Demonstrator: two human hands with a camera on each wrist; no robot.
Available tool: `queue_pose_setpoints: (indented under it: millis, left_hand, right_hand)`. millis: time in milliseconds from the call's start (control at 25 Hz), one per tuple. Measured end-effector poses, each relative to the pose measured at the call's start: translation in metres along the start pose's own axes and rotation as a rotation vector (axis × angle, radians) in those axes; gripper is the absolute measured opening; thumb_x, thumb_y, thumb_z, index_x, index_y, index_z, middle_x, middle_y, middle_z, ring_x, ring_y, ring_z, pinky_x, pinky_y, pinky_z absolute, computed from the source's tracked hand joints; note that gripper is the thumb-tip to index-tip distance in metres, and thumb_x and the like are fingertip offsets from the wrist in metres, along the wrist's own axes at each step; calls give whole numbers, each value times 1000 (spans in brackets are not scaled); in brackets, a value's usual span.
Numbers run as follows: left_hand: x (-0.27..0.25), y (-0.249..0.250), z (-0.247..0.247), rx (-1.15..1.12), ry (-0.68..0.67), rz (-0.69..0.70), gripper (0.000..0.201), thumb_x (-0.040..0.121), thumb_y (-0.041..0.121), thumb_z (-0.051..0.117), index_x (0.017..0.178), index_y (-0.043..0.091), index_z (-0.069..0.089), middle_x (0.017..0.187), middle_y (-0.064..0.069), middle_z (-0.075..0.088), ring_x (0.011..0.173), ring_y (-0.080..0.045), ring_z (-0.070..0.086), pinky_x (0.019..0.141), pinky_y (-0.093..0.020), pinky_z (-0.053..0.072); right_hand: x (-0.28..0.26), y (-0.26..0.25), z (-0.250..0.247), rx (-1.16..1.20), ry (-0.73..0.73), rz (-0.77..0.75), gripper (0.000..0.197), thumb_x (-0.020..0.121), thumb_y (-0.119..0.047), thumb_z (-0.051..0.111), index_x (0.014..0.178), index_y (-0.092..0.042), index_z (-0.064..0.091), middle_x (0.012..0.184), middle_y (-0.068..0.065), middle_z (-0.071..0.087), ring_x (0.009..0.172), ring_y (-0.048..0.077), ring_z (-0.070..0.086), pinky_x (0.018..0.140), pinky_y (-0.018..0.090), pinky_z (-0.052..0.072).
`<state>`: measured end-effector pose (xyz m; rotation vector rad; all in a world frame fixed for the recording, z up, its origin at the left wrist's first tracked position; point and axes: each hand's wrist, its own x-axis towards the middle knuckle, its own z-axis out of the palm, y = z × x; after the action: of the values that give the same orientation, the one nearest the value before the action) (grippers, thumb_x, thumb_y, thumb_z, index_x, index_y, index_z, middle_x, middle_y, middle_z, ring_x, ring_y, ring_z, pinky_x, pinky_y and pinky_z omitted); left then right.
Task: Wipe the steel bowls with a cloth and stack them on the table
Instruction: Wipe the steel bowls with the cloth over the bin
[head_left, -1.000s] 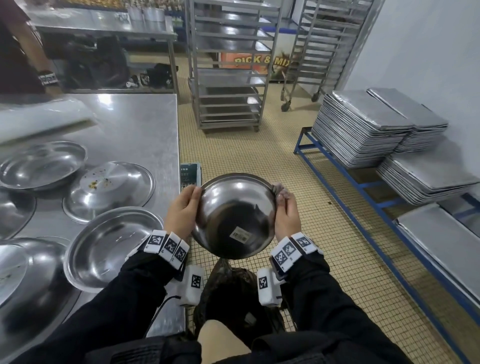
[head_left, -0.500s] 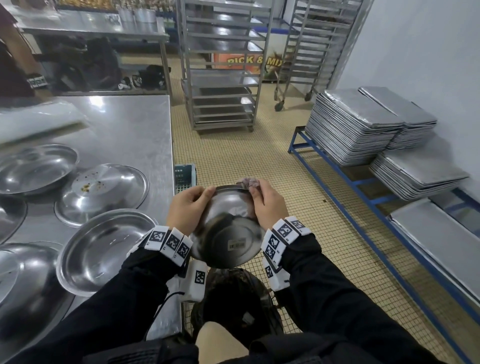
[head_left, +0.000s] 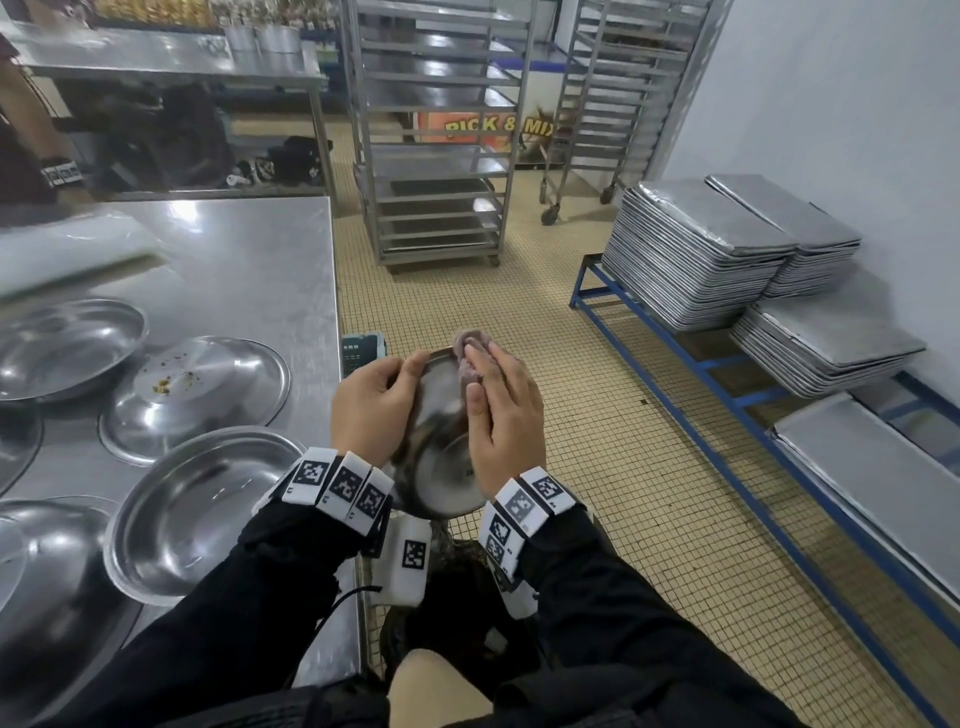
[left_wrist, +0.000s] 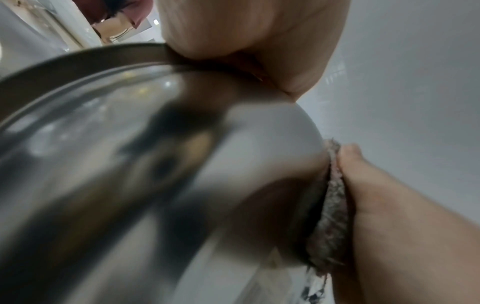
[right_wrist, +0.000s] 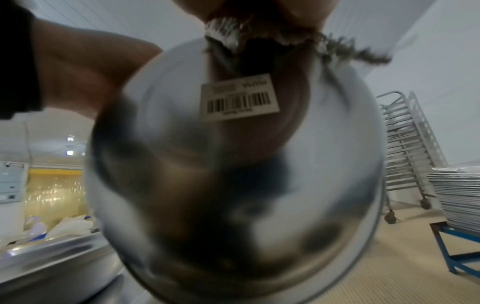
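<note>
Hands (head_left: 439, 415) hold bowl (head_left: 441, 467); right presses cloth (head_left: 470, 353).

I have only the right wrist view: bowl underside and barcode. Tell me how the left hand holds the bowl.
Observer: The left hand grips the bowl by its rim.
Operator: Report the other hand's shape.
Observer: The right hand lies flat, fingers straight, pressing the cloth on the bowl's outside.
Operator: List what is left to wipe.
Observer: Several steel bowls lie spread on the table; an upturned bowl carries crumbs.
</note>
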<state>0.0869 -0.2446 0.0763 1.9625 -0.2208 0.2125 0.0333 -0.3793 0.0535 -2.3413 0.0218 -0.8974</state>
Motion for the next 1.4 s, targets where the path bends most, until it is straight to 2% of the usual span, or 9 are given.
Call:
queue_pose_setpoints:
  millis: [240,400,560,720,840,920,1120,1280,1400]
  left_hand:
    - [8,-5,-8,-135,65,-48,59,92,54,51,68,0,52,52,-6,43,51,-21,39,53,-36,33]
    - [4,7,-7,-132,98,3,54,95,45,52,70,-3,55,53,-15,45,50,-20,39,50,-34,33]
    - [-2,14,-4,-196,33,49,47,92,45,56,71,3,61,55,-17,50,49,-22,42,48,-34,36]
    - [1,8,-6,-354,59,-37,59,86,56,58,71,-1,57,52,-6,44,52,-23,39,51,-35,34]
    - [4,-2,-8,-459,94,-127,69,78,66,59,77,-3,60,67,-14,53,62,-24,48,62,-38,41]
    - [1,-5,-6,-499,102,-175,49,85,56,58,73,9,65,73,-14,58,65,-22,54,65,-34,46]
    - [-9,-26,-1,-340,-15,-137,19,101,20,44,95,25,61,87,4,64,77,-8,61,67,-23,48]
    - [-9,-30,1,-142,-203,-53,21,101,25,43,118,26,54,103,4,62,93,-8,60,74,-21,51]
    - [-7,-18,1,23,-264,50,18,98,30,48,107,22,61,90,9,63,82,-1,59,68,-14,44]
  right_hand:
    - [-1,21,-7,298,27,459,43,101,-33,31,142,-25,39,142,-8,43,122,-3,37,109,33,35]
    - [-8,6,-3,194,28,164,46,100,-30,33,145,-25,31,153,-3,26,139,17,28,109,45,35]
    - [16,-11,-2,-16,77,-11,47,98,-34,31,142,-19,40,149,3,35,138,21,29,111,47,27]
    - [20,5,-12,244,144,328,43,100,-42,25,140,-32,40,145,-8,38,132,13,37,107,40,36]
    - [8,17,-22,611,124,682,28,100,-44,26,121,-47,44,130,-8,48,117,14,50,88,27,47]
    - [3,19,-27,614,97,735,20,100,-41,29,115,-40,44,115,-7,55,101,12,56,71,19,44]
    - [12,33,-37,429,75,652,15,99,-38,39,105,-27,48,88,-17,56,80,-3,54,64,16,40]
    - [19,36,-35,224,-119,449,19,97,-36,44,101,-19,50,91,-5,60,79,6,56,64,14,40]
    - [19,34,-26,123,-192,321,28,97,-37,44,104,-12,54,93,0,62,83,14,57,68,22,44]
